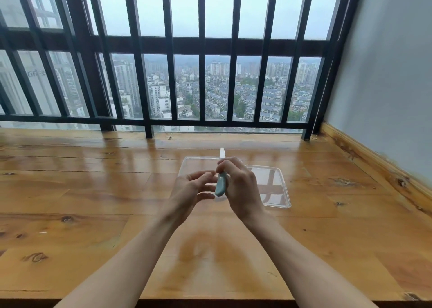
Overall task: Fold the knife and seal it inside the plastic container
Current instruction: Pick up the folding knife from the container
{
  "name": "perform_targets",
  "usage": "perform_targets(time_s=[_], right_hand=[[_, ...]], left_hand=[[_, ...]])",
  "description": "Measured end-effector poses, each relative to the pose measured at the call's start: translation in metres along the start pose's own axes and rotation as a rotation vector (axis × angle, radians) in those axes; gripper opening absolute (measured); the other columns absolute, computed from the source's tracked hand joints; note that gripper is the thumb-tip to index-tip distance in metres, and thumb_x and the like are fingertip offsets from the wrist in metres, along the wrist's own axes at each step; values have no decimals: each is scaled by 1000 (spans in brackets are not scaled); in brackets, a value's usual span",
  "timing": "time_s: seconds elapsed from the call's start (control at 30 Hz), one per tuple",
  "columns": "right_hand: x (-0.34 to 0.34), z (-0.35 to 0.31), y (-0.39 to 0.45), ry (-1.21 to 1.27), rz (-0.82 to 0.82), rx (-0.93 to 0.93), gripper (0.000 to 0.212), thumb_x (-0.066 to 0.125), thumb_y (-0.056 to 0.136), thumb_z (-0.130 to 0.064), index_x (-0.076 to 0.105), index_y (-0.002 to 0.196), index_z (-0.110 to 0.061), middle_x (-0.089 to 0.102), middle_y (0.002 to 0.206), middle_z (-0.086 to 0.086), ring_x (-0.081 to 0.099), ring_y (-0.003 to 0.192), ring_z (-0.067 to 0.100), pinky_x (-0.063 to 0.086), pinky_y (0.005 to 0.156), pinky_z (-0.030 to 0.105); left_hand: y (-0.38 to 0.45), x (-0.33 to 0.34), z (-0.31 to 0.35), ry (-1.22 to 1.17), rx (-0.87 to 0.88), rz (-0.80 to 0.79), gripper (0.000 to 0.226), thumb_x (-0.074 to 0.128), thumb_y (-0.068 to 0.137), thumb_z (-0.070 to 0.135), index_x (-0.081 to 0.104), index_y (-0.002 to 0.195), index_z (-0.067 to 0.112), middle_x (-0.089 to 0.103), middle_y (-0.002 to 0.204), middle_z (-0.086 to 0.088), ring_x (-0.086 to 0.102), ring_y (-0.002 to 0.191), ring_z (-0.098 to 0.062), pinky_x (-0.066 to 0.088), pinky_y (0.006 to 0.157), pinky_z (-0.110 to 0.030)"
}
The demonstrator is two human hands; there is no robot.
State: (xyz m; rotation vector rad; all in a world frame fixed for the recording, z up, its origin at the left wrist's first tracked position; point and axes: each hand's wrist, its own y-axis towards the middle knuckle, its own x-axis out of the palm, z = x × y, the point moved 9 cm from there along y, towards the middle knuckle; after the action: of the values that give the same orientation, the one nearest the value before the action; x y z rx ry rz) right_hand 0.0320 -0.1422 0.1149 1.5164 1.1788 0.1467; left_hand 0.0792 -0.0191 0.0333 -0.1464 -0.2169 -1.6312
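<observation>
Two hands meet just above the wooden table [93,191], and between them is the knife [221,184], held upright with its teal handle low and its pale blade pointing up and away. The right hand [240,186] is wrapped around the handle, fingers curled closed on it. The left hand [194,188] sits just beside it, fingers loosely spread and bent toward the handle, gripping nothing that I can see.

The blade looks unfolded, so folding is the step in hand. The main danger, as I judge it, is the left fingertips straying across the edge as the blade swings into the handle; pushing on the blade's back would be safer. A one-handed grip could also let the knife twist or slip out onto the table.

Behind the hands lie the clear plastic container [198,165] and, just right of it, its lid [273,186]. Both are nearly transparent against the glossy wood, so misjudging a rim while seating the lid seems likely.
</observation>
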Motion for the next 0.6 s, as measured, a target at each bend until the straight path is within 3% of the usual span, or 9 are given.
perform_targets(time_s=[0.17,0.3,0.47,0.6], right_hand=[[-3,18,-1,311,124,258,19,65,78,11,69,85,-6,71,96,5,67,85,21,57,74,32],[8,39,-9,613,165,537,19,65,82,9,69,84,-9,74,97,5,72,86,18,60,73,31],[19,53,-19,928,235,770,26,71,76,13,68,79,-13,77,88,4,73,86,23,59,82,34],[29,57,-27,1193,316,924,26,63,79,20,67,80,-6,76,82,14,73,79,31,61,71,33]], left_hand=[[4,4,-5,-119,-48,26,25,53,97,8,63,117,-5,76,83,-8,68,71,-23,57,58,-29],[7,10,-8,-181,-62,35,27,50,99,10,61,122,0,75,96,-11,67,85,-29,55,63,-32],[11,20,-6,-341,-43,15,18,50,99,9,64,108,5,76,91,-7,70,89,-27,55,71,-35],[10,19,-4,-435,-30,71,20,50,98,7,63,113,4,74,91,-8,69,85,-23,54,76,-36]])
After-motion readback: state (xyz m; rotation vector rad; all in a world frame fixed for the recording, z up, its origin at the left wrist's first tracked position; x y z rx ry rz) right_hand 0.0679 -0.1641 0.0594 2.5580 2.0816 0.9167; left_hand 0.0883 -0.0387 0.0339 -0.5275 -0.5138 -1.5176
